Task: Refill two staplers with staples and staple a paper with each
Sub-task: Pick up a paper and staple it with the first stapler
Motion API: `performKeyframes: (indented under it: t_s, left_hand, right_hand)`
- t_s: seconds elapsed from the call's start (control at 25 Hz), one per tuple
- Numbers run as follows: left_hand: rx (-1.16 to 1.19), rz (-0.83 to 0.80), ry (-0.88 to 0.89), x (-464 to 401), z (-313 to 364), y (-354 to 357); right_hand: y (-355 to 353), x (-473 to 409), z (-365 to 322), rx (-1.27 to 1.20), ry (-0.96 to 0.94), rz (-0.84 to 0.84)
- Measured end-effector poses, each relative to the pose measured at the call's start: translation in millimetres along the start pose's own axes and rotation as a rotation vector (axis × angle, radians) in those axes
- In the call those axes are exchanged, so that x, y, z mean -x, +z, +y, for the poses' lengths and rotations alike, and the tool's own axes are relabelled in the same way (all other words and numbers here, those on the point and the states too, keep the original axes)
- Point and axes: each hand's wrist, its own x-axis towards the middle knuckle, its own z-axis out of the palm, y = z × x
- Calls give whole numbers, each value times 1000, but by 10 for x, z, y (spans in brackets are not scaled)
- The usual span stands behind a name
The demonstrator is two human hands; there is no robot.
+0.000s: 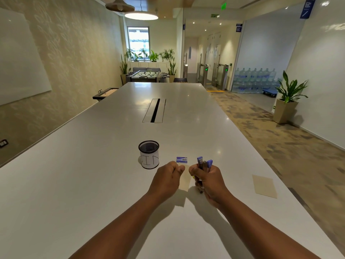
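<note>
My right hand grips a purple stapler that is swung open, its two purple ends pointing up above my fist. My left hand is beside it with fingers curled and thumb against forefinger; whether it pinches staples is too small to tell. A beige paper lies on the white table between and under both hands. A small blue staple box sits just beyond the hands. A second beige paper lies to the right. I see no second stapler.
A black mesh pen cup wrapped in white paper stands left of the staple box. A cable slot runs down the table's middle. The table's right edge is close to the second paper, with carpeted floor beyond.
</note>
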Motion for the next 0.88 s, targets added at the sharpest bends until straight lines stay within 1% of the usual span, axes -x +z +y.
performKeyframes:
  t_s: [0.16,0.24,0.4,0.52,0.6,0.76,0.88]
  left_hand:
    - [-95,8,21,31,-29,25]
    - [-98,14,20,38,-29,15]
    - [20,-13,8,50,-45,4]
    - [168,-126,-55,83,-58,0]
    - [117,-134,-64,88,-72,-2]
    - [-69,-32,-10,106,-104,25]
    - [-97,-3,17,115,-150,55]
  right_hand:
    - [-18,-12,53,3,27,33]
    - [-27,-27,80,-6,42,49]
    - [-46,-42,127,-23,58,68]
    - [-97,-79,129,-68,47,65]
    - [-111,-90,127,-74,43,62]
    - [-84,-84,150,-87,60,73]
    - [-85,-73,162,-90,64,93]
